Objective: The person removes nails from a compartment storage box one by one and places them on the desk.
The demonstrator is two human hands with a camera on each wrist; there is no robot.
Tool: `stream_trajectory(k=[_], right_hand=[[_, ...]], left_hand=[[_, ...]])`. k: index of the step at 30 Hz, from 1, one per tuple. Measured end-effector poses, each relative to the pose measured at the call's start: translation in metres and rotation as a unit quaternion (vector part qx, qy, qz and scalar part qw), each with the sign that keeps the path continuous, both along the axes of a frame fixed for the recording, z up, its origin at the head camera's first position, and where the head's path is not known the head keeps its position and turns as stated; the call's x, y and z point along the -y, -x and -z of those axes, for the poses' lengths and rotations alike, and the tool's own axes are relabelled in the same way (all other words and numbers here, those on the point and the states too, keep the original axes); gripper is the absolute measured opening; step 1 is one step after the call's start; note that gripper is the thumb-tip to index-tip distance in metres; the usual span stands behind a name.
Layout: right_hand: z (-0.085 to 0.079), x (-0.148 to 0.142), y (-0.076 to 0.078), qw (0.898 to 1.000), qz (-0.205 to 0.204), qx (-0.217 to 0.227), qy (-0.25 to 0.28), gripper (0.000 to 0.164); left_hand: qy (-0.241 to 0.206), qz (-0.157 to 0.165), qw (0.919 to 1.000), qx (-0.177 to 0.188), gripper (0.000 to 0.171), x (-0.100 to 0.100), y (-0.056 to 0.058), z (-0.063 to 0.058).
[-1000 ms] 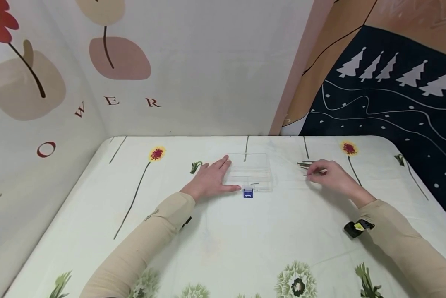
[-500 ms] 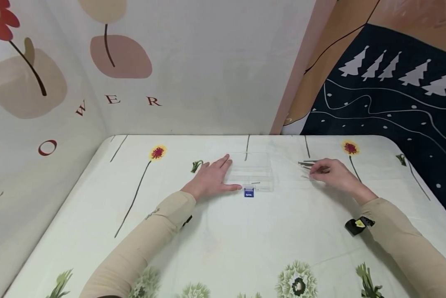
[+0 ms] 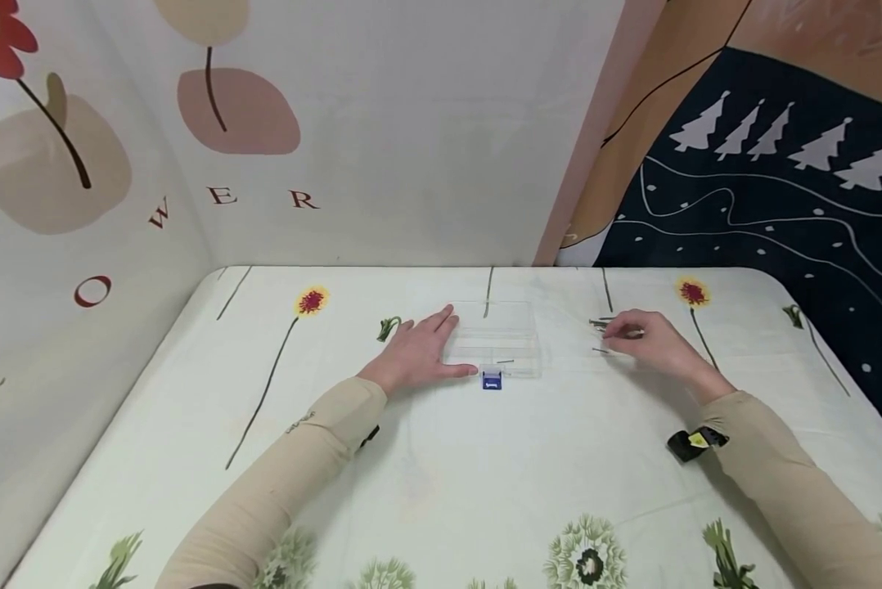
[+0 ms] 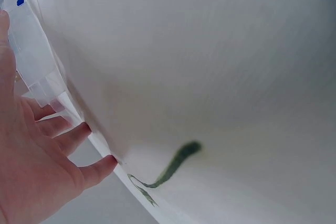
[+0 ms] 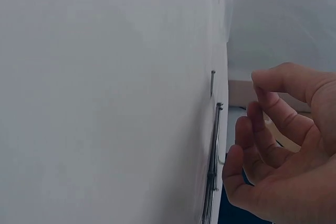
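Observation:
A clear plastic compartment box (image 3: pixel 491 334) with a blue latch (image 3: pixel 492 380) lies on the table in the head view, a thin nail (image 3: pixel 505 361) inside its near part. My left hand (image 3: pixel 416 353) rests on the box's left edge with fingers and thumb spread. To the right, my right hand (image 3: pixel 650 337) hovers over several thin metal nails (image 3: pixel 599 324), its fingers loosely bent. One separate nail (image 3: pixel 600 350) lies nearer me. In the right wrist view the thumb and index finger come close together, and I see nothing between them; the nails (image 5: pixel 212 166) lie beyond the fingers.
The table is covered by a white flower-print cloth (image 3: pixel 441 458). A pale printed curtain (image 3: pixel 411 147) rises at its far edge, and a dark cloth with white trees (image 3: pixel 772 188) hangs at the right.
My right hand has shifted slightly left and up over the nails, and the separate nail now shows apart from the fingers. My left hand and the box have stayed put.

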State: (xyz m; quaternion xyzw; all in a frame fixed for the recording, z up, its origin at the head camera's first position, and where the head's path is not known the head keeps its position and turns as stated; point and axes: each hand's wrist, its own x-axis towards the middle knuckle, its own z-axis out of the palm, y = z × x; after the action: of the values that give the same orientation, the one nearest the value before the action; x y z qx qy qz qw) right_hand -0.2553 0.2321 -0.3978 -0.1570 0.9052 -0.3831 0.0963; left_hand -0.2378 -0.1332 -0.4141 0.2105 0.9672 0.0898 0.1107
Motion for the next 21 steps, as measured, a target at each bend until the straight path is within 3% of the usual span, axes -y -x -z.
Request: stream_trajectory(k=[13,21], right_hand=[[0.0,0.021,0.0,1.0,0.004,0.005,0.03,0.017],[0.002,0.043,-0.001,0.998,-0.041,-0.001,0.052,0.015]], left_hand=[[0.003,0.002,1.0,0.004,0.1,-0.001,0.0,-0.001],[0.006,-0.001,1.0,0.007,0.1,-0.001,-0.001,-0.002]])
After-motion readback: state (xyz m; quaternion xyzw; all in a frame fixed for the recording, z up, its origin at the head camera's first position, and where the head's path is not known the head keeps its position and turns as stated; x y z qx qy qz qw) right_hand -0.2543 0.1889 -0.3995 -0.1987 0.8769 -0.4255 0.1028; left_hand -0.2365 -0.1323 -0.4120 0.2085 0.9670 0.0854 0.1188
